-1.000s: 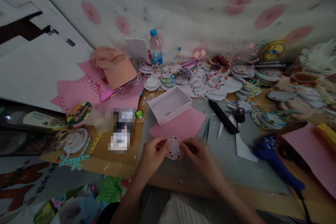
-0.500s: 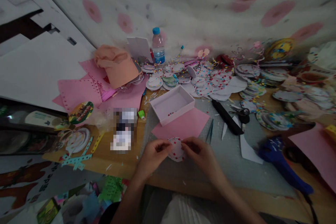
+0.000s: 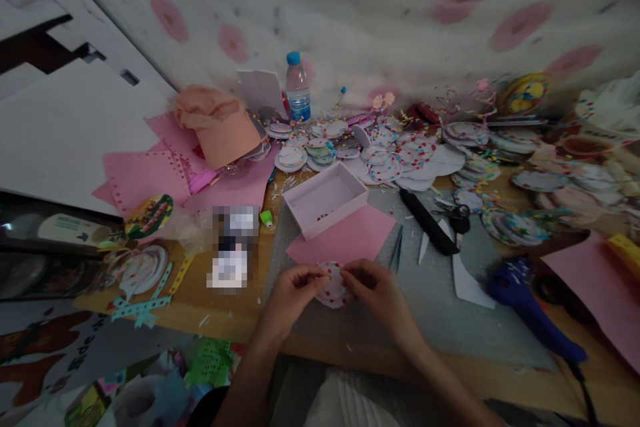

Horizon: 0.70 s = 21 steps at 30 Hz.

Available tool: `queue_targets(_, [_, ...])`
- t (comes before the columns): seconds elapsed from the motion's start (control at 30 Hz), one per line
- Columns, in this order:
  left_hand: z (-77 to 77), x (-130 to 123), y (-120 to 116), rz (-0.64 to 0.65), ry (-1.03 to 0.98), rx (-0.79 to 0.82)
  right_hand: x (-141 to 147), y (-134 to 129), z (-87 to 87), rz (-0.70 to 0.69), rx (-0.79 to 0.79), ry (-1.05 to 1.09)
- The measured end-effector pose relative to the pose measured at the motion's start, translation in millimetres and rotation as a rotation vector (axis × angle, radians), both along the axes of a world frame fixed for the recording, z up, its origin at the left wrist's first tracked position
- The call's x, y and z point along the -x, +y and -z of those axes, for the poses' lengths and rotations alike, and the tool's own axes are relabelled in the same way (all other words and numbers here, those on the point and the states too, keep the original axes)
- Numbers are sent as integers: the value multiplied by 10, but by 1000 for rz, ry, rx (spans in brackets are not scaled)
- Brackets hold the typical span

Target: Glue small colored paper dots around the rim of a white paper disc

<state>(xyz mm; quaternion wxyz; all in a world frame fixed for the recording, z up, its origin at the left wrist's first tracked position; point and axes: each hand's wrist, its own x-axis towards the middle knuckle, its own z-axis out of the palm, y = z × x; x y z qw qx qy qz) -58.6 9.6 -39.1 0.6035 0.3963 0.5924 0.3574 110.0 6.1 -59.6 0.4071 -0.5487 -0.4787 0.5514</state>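
Between my hands is a round white paper disc (image 3: 333, 290) dotted with red pieces around its edge. My left hand (image 3: 299, 290) pinches its left side with thumb and forefinger. On the other side, my right hand (image 3: 373, 285) has its fingertips pressed together at the disc's upper right edge. Just beyond the disc lies a sheet of pink paper (image 3: 345, 233), partly under an open white box (image 3: 325, 200) with a few small red bits inside. Dark tweezers (image 3: 397, 248) rest on the grey cutting mat (image 3: 430, 320) to the right.
A black-handled cutter (image 3: 429, 222), keys (image 3: 459, 217) and a blue glue gun (image 3: 533, 310) lie to the right. Many decorated paper discs (image 3: 385, 163) are heaped at the back near a water bottle (image 3: 299, 90). A peach cap (image 3: 220, 127) and phone (image 3: 234, 250) are on the left.
The whole view has shifted slightly, so things appear a little further left. Both hands keep hold of the paper disc, with only slight finger movement.
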Motion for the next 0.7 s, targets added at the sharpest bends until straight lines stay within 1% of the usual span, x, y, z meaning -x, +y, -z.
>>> queue_targets(0.17, [-29, -39, 0, -50, -37, 13, 7, 5, -3, 3, -1, 0])
queue_targets(0.43, [3, -43, -12, -68, -69, 25, 9, -3, 0, 0, 18, -3])
queue_targets(0.63, [68, -63, -11, -53, 47, -70, 7, -4, 25, 8, 15, -7])
queue_targets(0.7, [65, -81, -15, -35, 88, -101, 3, -1, 26, 12, 16, 1])
